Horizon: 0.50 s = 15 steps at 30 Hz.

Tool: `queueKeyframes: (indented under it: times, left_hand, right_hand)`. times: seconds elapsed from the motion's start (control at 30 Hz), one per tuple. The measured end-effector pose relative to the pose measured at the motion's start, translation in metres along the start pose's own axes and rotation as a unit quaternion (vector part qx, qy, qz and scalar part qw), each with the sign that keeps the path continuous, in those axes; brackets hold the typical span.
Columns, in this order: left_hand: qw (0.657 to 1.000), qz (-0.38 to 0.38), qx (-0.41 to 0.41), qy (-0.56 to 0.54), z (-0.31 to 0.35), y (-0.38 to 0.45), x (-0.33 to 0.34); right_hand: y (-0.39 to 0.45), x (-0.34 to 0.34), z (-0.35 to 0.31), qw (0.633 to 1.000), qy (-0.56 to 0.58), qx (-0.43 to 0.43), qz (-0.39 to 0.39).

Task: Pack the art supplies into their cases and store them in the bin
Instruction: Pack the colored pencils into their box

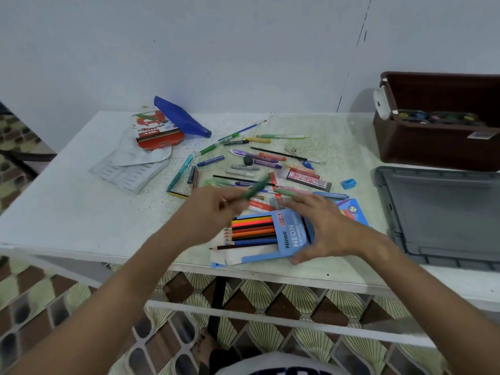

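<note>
White table (67, 212) near its front edge: left hand (208, 209) pinches a blurred green pencil (255, 188); right hand (322, 228), fingers spread, presses the blue "Ninso NEON" pencil case (290, 239).

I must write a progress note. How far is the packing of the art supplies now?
Done: several coloured pencils already lie in the blue pencil box, and a paint set sits in the brown bin. In hand: the left hand holds a green pencil; the right hand steadies the box. Left: many loose pens and crayons on the table.
</note>
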<state>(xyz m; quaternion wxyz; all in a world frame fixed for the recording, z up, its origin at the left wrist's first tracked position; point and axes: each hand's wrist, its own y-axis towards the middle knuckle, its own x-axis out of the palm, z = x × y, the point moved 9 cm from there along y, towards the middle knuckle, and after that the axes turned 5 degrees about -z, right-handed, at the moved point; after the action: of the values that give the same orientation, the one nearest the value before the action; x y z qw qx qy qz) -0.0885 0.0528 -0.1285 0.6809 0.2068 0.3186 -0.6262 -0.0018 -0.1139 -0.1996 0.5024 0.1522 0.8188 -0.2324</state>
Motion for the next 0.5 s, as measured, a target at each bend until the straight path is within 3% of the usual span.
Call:
queueKeyframes:
  times: [0.07, 0.2, 0.37, 0.5]
  left_hand:
    - [0.978, -0.105, 0.041, 0.173, -0.004, -0.014, 0.023]
    - [0.96, -0.154, 0.049, 0.227, -0.028, -0.03, 0.04]
    - [0.955, -0.132, 0.002, 0.267, -0.051, -0.031, 0.04]
    - [0.975, -0.088, -0.02, 0.204, -0.052, -0.03, 0.025]
  right_hand:
    - [0.001, 0.002, 0.006, 1.0, -0.016, -0.003, -0.014]
    - [0.005, 0.003, 0.008, 0.999, 0.029, -0.016, 0.009]
    - [0.007, 0.006, 0.011, 0.995, 0.094, -0.022, 0.04]
    - [0.008, 0.008, 0.015, 0.993, 0.108, -0.018, 0.051]
